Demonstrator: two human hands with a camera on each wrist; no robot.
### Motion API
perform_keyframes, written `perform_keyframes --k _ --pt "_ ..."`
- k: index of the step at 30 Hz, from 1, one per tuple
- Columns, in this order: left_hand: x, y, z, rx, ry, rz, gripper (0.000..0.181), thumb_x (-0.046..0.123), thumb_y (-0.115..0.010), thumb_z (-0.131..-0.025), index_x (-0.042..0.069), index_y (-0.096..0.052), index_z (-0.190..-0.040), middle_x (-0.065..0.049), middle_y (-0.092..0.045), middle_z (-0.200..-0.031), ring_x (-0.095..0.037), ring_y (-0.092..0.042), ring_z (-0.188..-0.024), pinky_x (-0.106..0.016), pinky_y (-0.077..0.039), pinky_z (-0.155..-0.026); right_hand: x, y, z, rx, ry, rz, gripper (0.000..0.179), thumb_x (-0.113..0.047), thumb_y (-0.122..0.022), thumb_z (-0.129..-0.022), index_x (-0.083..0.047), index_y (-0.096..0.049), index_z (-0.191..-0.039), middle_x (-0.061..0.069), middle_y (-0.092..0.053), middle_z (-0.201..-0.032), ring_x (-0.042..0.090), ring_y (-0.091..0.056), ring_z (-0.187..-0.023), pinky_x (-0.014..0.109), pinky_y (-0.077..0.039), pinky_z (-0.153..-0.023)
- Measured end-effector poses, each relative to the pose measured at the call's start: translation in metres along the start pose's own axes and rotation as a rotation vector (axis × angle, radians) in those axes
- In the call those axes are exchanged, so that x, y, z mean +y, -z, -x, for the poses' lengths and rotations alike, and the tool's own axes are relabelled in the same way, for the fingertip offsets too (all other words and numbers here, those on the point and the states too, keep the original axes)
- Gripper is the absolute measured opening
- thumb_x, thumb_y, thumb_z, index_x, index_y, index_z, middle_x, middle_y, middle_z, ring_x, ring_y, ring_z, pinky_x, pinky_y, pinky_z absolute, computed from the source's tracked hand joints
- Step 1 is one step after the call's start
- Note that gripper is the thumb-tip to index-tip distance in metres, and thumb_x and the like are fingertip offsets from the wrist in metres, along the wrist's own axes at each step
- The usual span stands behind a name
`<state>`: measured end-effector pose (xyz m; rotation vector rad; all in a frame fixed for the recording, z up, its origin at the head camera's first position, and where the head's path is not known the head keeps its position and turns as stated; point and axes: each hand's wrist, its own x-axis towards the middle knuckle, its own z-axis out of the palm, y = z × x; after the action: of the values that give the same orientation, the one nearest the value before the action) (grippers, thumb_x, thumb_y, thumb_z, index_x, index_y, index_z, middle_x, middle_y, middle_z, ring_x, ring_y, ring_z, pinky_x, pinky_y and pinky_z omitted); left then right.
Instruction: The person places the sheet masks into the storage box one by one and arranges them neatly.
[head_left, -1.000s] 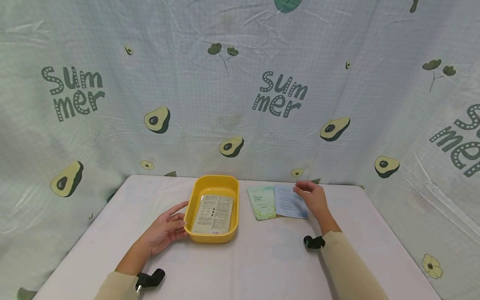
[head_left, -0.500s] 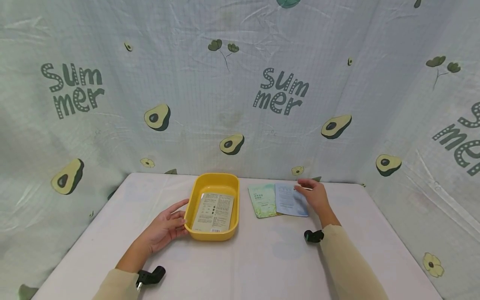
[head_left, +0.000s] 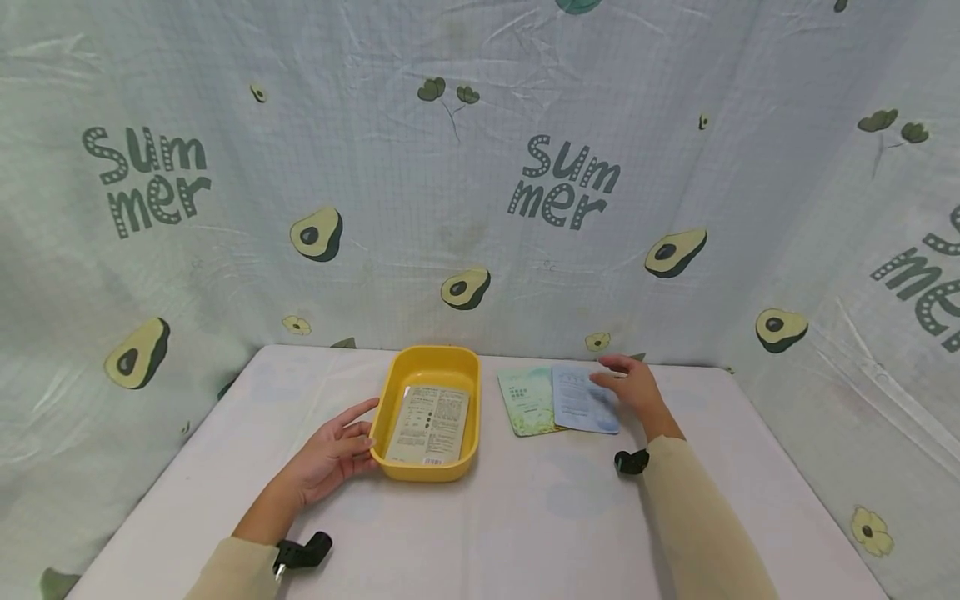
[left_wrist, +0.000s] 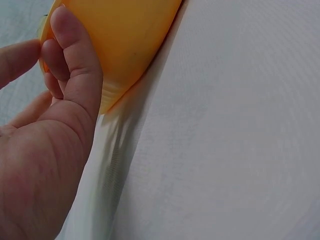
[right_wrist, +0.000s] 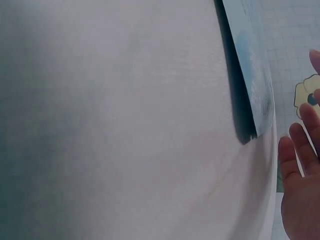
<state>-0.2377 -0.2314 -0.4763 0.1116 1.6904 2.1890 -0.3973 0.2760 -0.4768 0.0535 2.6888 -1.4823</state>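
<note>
Blue packet (head_left: 579, 407), right of frame centre, overlaps a green packet (head_left: 527, 403); dragging sideways could shift both. By its upper-right edge, the right hand (head_left: 633, 390) has fingers apart, gripping nothing; the left hand's (head_left: 330, 460) relaxed fingers touch the yellow tray (head_left: 426, 473).

backdrop (head_left: 390, 167): pale wrinkly cloth — avocado prints (head_left: 316, 234), yellow flowers (head_left: 597, 342), chunky "summer" lettering (head_left: 564, 182) all over
tabletop (head_left: 540, 533): pinkish-white — far edge right by that backdrop
</note>
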Motion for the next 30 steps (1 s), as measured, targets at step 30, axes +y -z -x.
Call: perform_keyframes --k 30 --pt "-0.002 -0.001 -0.002 0.051 0.016 -0.012 0.079 0.001 -0.059 -0.1 0.017 -0.017 -0.164 0.001 -0.06 -0.111 -0.017 -0.068 -0.094 -0.031 -0.061 -0.085 0.014 -0.001 -0.035 -0.117 0.028 0.182 0.061 -0.025 -0.081 -0.087 -0.003 -0.06 -0.139 0.022 -0.051 -0.15 0.039 -0.046 -0.138 0.056 -0.034 -0.118"
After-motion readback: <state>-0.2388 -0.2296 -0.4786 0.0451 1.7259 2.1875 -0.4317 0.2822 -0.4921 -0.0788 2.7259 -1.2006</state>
